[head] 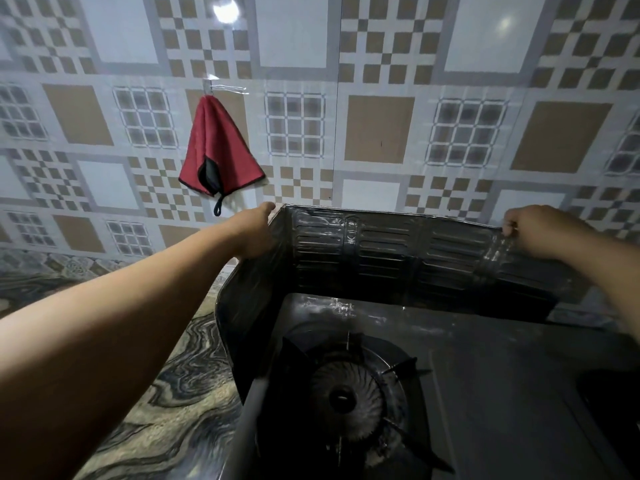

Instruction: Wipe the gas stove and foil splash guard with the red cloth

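Observation:
A red cloth (217, 147) with black trim hangs from a hook on the tiled wall, up and left of the stove. The dark gas stove (485, 375) fills the lower right, its left burner (346, 396) in plain sight. A ribbed foil splash guard (398, 258) stands folded around the stove's back and left side. My left hand (256, 233) grips the guard at its back left corner. My right hand (540, 230) pinches the guard's top edge at the right end.
A marbled stone counter (166, 403) runs left of the stove. The patterned tile wall (381, 126) rises right behind the guard. A second burner shows only partly at the right edge (616, 393).

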